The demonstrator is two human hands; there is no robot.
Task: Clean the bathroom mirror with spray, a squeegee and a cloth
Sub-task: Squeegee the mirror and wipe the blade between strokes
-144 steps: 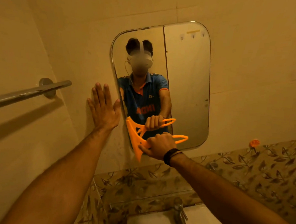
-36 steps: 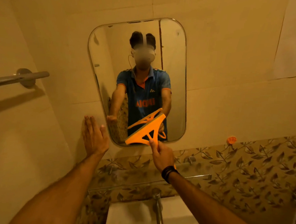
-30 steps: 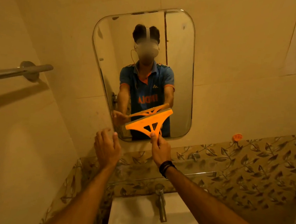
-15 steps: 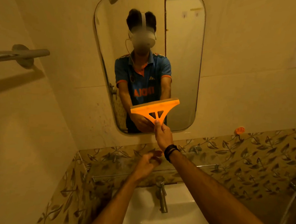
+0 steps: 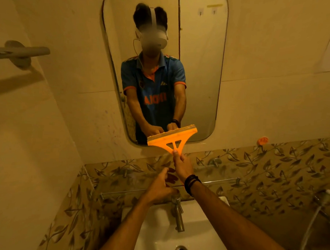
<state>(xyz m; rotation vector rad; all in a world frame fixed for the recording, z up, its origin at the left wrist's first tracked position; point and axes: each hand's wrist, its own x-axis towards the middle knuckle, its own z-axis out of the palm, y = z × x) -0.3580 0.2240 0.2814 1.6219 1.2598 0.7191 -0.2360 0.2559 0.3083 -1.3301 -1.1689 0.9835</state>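
Observation:
The rounded wall mirror [image 5: 201, 73] reflects a person in a blue shirt. An orange squeegee [image 5: 171, 137] rests with its blade across the mirror's lower edge, tilted up to the right. My right hand [image 5: 182, 165] pinches the squeegee's handle from below; a dark band is on that wrist. My left hand [image 5: 159, 188] hovers lower, just above the top of the tap, with its fingers loosely apart and nothing visible in them. No spray bottle or cloth is in view.
A steel tap [image 5: 178, 214] stands over the white sink [image 5: 203, 241]. A glass shelf [image 5: 216, 181] runs along the leaf-patterned tiles. A towel bar [image 5: 20, 52] juts from the left wall. An orange hook [image 5: 262, 140] sits right of the mirror; water runs from a second tap [image 5: 322, 200].
My left hand has come off the wall beside the mirror and dropped to just above the tap. The squeegee has turned level and slid down to the mirror's lower edge. The view has tilted down.

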